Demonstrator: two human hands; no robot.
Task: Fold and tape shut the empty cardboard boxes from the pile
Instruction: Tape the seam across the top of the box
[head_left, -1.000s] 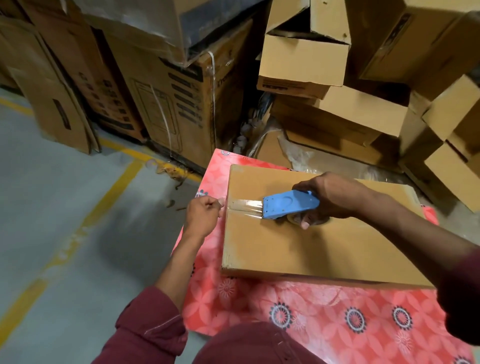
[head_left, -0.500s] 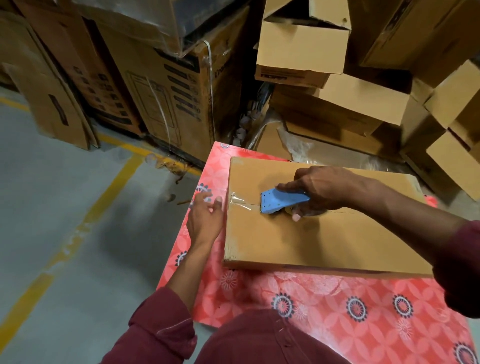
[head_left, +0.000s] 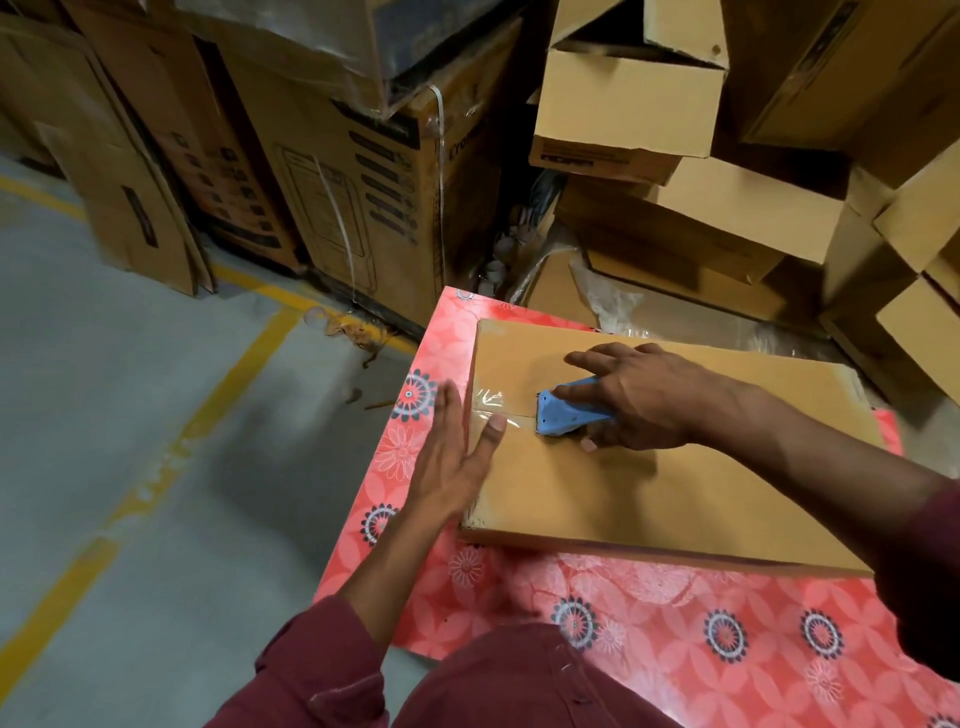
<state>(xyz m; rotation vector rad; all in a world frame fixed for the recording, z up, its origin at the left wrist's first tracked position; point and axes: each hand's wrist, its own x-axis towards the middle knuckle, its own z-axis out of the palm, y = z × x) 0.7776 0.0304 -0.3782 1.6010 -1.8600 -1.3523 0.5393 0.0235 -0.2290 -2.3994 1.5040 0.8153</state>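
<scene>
Warehouse or packing/storage area. Bare grey concrete floor (head_left: 130, 441) with painted yellow lane lines (head_left: 228, 384). Tall printed shipping cartons (head_left: 363, 208), one bound with plastic strapping (head_left: 440, 156), stand along the back beside flattened cardboard sheets (head_left: 130, 208) leaning upright. Loose pile of empty brown boxes (head_left: 675, 156), some with flaps open, heaped behind the surface's far edge with crumpled clear plastic wrap (head_left: 623, 306). Work surface is covered in a red floral sheet (head_left: 675, 623).
</scene>
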